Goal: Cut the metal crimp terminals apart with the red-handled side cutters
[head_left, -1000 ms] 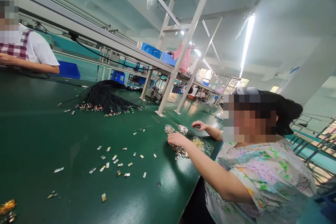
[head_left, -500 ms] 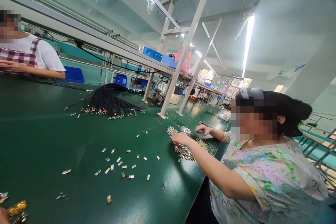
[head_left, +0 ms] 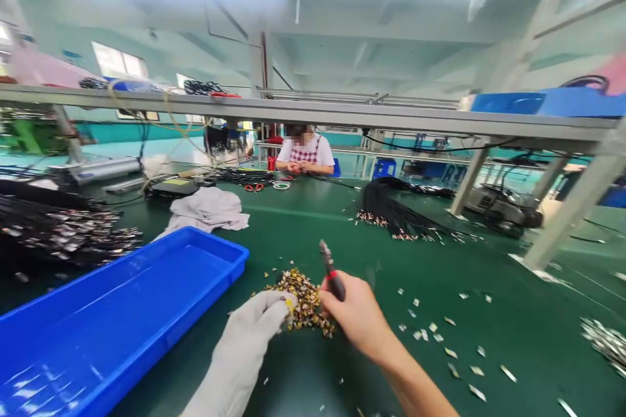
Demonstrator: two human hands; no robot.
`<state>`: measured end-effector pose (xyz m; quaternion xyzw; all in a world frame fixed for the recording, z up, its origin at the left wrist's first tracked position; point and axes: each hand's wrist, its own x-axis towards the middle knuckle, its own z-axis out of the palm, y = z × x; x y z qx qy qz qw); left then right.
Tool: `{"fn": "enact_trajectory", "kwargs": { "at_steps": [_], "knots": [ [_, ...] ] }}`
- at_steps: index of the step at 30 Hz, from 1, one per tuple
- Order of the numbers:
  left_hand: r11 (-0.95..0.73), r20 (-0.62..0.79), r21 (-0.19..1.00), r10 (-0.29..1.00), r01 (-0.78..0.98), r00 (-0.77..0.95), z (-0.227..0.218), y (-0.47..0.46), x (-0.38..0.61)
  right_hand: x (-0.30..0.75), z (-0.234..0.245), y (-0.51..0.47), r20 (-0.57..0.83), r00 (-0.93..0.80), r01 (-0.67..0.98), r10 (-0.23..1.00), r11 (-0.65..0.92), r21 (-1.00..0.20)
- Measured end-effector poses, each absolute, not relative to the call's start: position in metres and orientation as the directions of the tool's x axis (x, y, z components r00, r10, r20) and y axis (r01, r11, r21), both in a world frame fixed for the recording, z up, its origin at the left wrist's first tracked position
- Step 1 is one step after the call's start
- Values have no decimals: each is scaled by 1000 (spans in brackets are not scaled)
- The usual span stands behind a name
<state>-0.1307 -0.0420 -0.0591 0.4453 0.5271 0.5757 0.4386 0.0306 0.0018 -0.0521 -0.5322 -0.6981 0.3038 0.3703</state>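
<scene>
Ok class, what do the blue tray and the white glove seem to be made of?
The bright blue tray looks like moulded plastic: glossy, rounded corners. The white glove looks like matte cloth, probably cotton: soft folds, no shine.

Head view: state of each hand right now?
Left hand: white-gloved, fingers closed at gold metal pieces; cannot tell if holding anything.
Right hand: closed, holding black-and-red-handled pliers.

The right hand (head_left: 355, 316) hides most of the red-handled pliers (head_left: 333, 283), the white-gloved left hand (head_left: 244, 339) covers one edge of the heap of small metal pieces (head_left: 302, 300), each too small to make out, and the blue plastic tray (head_left: 147, 260) runs off the picture's left and bottom edges.
</scene>
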Motion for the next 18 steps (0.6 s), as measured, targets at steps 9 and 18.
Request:
{"fn": "enact_trajectory", "kwargs": {
  "at_steps": [9, 18],
  "knots": [
    [47, -24, 917, 998, 397, -63, -52, -48, -124, 175, -27, 15, 85, 193, 962, 978, -171, -215],
    [-32, 51, 797, 999, 604, -14, -56, -52, -119, 74, -22, -10, 122, -280, 619, 952, 276, -735]
  ]
}}
